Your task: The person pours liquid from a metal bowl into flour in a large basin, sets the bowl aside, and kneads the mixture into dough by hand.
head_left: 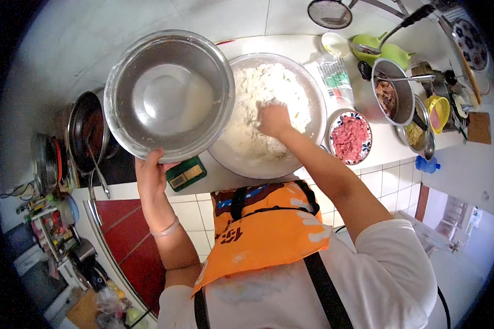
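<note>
My left hand [151,169] grips the near rim of a steel bowl [148,148], tilted beside and partly over a wide basin [318,98]. A little cloudy liquid [195,101] lies in the bowl's right side. In the basin is a heap of white, clumpy flour [271,77]. My right hand [274,118] is down in this flour, its fingers curled and dusted white, their tips hidden. Just right of the basin stands a patterned dish of minced meat [351,137].
A dark green scale [186,174] sits at the counter's front edge. A steel pot [403,98] with a ladle, a yellow container [438,112], green bowls [392,54] and a plastic bag [335,74] stand on the right. A dark pan [85,131] is at left.
</note>
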